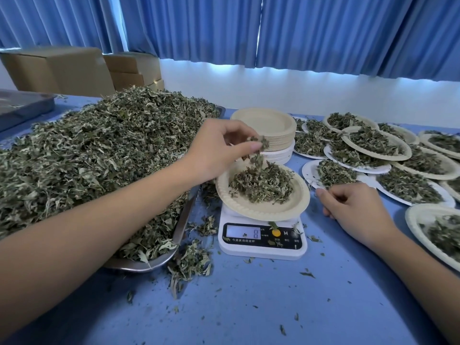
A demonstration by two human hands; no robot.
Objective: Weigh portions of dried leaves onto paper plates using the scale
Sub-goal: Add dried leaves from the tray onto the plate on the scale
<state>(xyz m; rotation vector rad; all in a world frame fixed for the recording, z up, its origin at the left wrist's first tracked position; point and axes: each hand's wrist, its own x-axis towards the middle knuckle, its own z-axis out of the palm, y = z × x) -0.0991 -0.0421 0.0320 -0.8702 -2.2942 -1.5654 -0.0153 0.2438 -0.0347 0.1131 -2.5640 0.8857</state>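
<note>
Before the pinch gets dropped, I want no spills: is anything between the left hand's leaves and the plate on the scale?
Nothing visible. The left hand holds its pinch of leaves directly above the plate on the scale, over open air and the leaves already heaped there. The right hand rests on the table, off to the plate's right.

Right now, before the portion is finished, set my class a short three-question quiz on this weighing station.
1. True or false: the plate on the scale already holds leaves.
2. Which hand is pinching dried leaves above the plate: A) left hand, B) right hand?
3. Fill in: the big leaf pile lies on a metal ____.

Key: 1 true; 2 A; 3 tray.
</note>
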